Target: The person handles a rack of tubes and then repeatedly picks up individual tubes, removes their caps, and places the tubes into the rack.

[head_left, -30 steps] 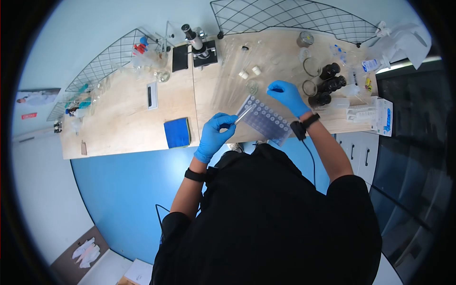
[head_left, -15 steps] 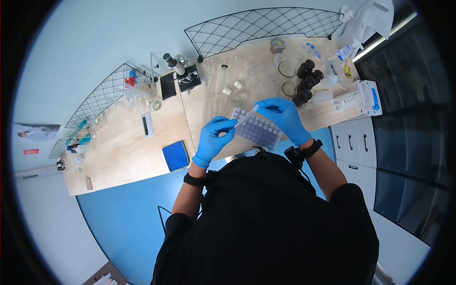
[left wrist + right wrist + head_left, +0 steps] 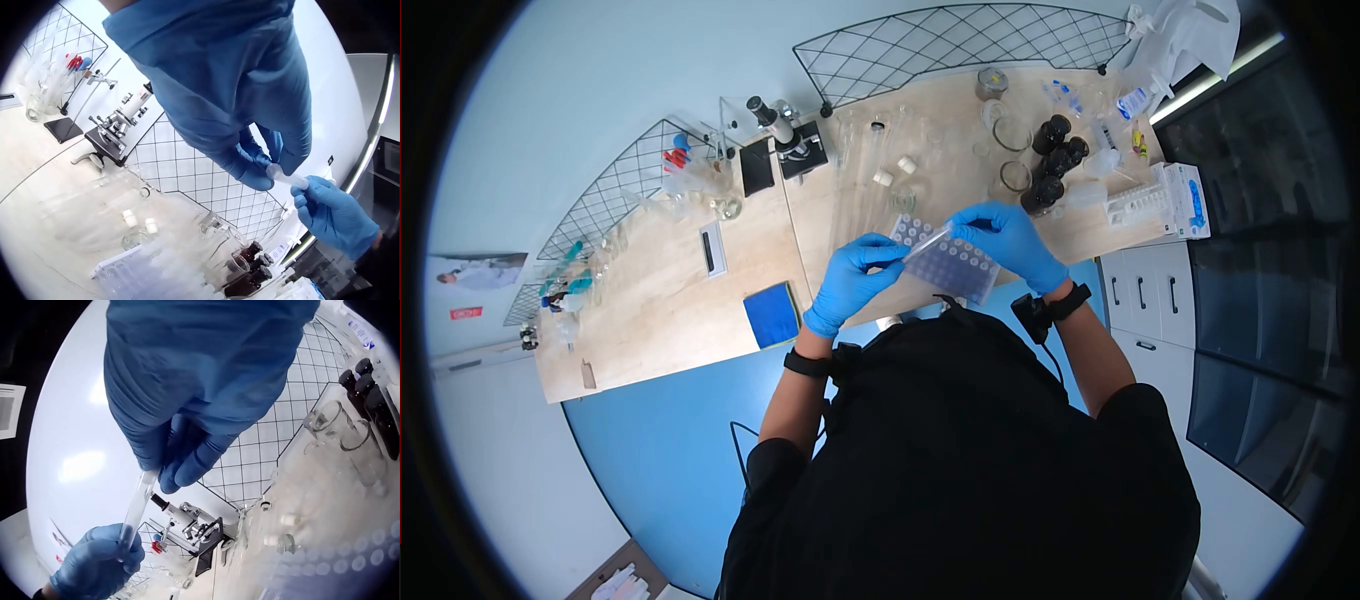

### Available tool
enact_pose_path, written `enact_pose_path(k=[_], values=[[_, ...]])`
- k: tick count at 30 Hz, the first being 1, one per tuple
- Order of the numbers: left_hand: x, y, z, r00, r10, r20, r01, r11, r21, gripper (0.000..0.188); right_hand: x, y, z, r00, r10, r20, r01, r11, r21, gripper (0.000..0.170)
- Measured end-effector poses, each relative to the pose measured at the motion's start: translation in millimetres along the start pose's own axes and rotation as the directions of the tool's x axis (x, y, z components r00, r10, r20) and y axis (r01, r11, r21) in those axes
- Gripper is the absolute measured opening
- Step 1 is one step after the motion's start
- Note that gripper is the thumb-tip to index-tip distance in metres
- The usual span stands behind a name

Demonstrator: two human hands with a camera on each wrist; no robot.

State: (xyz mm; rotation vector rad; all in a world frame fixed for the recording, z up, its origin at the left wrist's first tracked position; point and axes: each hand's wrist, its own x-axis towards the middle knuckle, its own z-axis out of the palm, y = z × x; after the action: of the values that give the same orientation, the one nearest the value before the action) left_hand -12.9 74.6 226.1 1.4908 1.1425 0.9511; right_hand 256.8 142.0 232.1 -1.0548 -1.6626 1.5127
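Observation:
A slim translucent tube [image 3: 138, 503] is held up between two blue-gloved hands. My left hand [image 3: 855, 283] grips one end of it with curled fingers. At the other end, my right hand [image 3: 1007, 240] pinches the tube between thumb and fingertips. In the right wrist view the tube slants from the right fingertips down to the left hand. The left wrist view shows its near end at the left fingertips, with the rest reaching toward the right hand. Under the tube in the head view stands a bluish rack [image 3: 955, 277] with rows of white-capped tubes.
Long glass tubes [image 3: 855, 190], two white stoppers [image 3: 907, 164] and a small glass dish [image 3: 902, 199] lie behind the rack. Dark bottles [image 3: 1050, 160] and glass beakers [image 3: 1014, 178] stand right. A microscope [image 3: 795, 145] is at the back; a blue cloth [image 3: 771, 316] lies near the front edge.
My right hand has come left to the tube and now pinches its far end; a second ago it was apart from it. The left hand keeps its grip. The head view has shifted.

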Motion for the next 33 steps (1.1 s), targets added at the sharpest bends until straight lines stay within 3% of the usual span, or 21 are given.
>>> enact_pose_path(k=[5,7,9,11,12,14,17,20,22,24,26,28,33], values=[[5,-25,9,0.999,-0.031,-0.017,0.03,0.999,-0.021,0.023,0,18,9,0.997,0.075,-0.025,-0.073,0.995,0.063,0.018],[9,-43,13,0.999,-0.001,-0.042,0.002,0.999,0.034,0.021,1,27,17,0.983,0.001,-0.184,0.004,1.0,0.026,0.02],[8,-70,14,0.998,0.027,-0.065,-0.022,0.996,0.09,0.02,-2,32,19,0.982,-0.009,-0.189,-0.003,0.998,-0.061,0.02],[3,-112,11,0.955,-0.19,-0.229,0.193,0.981,-0.01,0.018,-5,43,18,0.981,-0.026,-0.193,-0.003,0.989,-0.15,0.021],[1,-130,9,0.953,-0.196,-0.23,0.199,0.98,-0.011,0.018,-8,56,17,0.985,-0.047,-0.166,0.009,0.975,-0.223,0.022],[-8,-161,8,0.908,-0.222,-0.356,0.292,0.943,0.158,0.019,-13,75,21,0.989,-0.055,-0.137,0.013,0.957,-0.289,0.023],[-17,-196,11,0.88,-0.294,-0.372,0.406,0.873,0.27,0.02,-12,92,27,0.993,-0.075,-0.091,0.035,0.923,-0.382,0.022],[-20,-214,20,0.859,-0.261,-0.44,0.425,0.843,0.329,0.02,-4,106,37,0.987,-0.153,-0.054,0.103,0.846,-0.523,0.019],[-16,-219,23,0.866,-0.275,-0.418,0.438,0.821,0.366,0.022,1,114,41,0.949,-0.314,0.028,0.258,0.723,-0.641,0.017],[-12,-222,27,0.869,-0.289,-0.401,0.45,0.799,0.399,0.024,3,118,43,0.955,-0.28,0.095,0.264,0.664,-0.7,0.015],[-8,-224,32,0.903,-0.201,-0.379,0.349,0.858,0.377,0.032,6,121,43,0.956,-0.242,0.164,0.28,0.598,-0.751,0.014],[-3,-228,35,0.908,-0.221,-0.357,0.37,0.823,0.432,0.034,11,124,45,0.905,-0.344,0.25,0.393,0.45,-0.802,0.014],[3,-240,40,0.917,-0.226,-0.328,0.372,0.777,0.507,0.033,10,119,48,0.922,-0.302,0.241,0.353,0.405,-0.843,0.014]])
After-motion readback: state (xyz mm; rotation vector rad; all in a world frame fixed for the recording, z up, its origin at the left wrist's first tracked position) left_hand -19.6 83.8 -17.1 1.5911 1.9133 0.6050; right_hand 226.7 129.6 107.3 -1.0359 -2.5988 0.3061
